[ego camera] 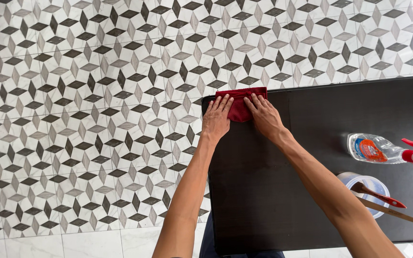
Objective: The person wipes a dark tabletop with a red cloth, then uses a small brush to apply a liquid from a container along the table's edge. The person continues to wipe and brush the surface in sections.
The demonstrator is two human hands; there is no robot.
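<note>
A folded dark red cloth (241, 102) lies at the far left corner of a black table (264, 191). My left hand (216, 119) presses flat on the cloth's left part, fingers together. Flat beside it, my right hand (264, 114) rests fingertips on the cloth's right part. Both palms lie partly on the tabletop, and both forearms reach in from the bottom of the view.
A clear spray bottle (378, 149) with a white and red trigger lies on its side at the right. Below it stands a pale round container (366, 184) with wooden-handled tools (388, 208) across it. Patterned tiles (96, 105) lie beyond the table's left edge.
</note>
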